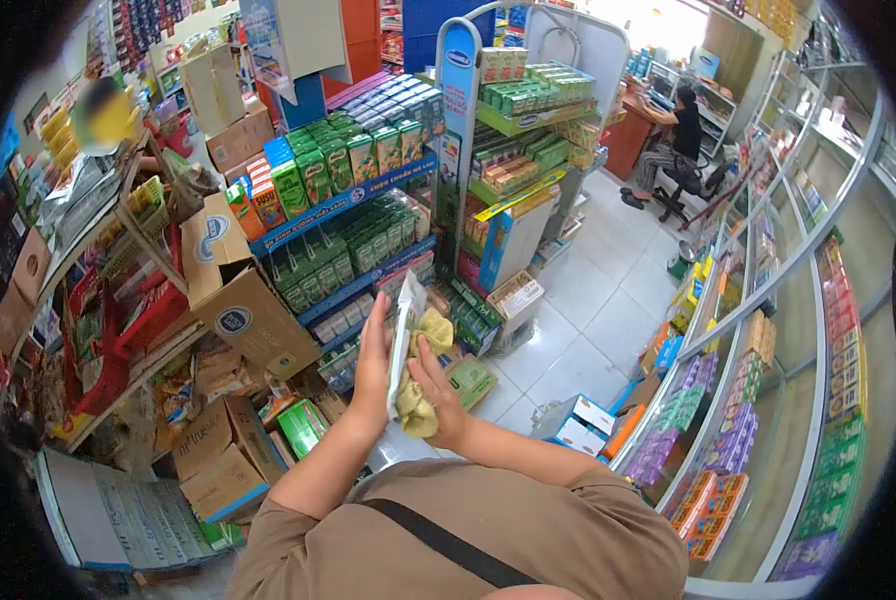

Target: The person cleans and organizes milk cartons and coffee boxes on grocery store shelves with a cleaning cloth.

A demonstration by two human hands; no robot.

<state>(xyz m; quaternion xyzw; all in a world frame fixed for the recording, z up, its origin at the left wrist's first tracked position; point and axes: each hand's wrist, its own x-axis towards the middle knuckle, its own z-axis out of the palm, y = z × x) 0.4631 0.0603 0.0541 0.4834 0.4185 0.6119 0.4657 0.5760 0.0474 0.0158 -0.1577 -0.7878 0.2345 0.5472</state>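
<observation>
In front of my chest I hold a thin white flat packet (403, 325) upright, its edge turned toward me. My left hand (371, 370) supports it from the left, palm against its side. On the other side, my right hand (438, 390) presses a crumpled yellow-green cloth (418, 418) against the packet. Some of the cloth bulges out above and below my right fingers. The front of the packet is hidden from this angle. Just beyond my hands stands a shelf rack of green drink cartons (338, 255).
Open cardboard boxes (230, 465) crowd the floor at the left. A glass-fronted display case (768, 400) with small packs runs along the right. A white tiled aisle (578, 290) leads to a seated person (678, 140) at a desk. Another carton rack (528, 140) stands ahead.
</observation>
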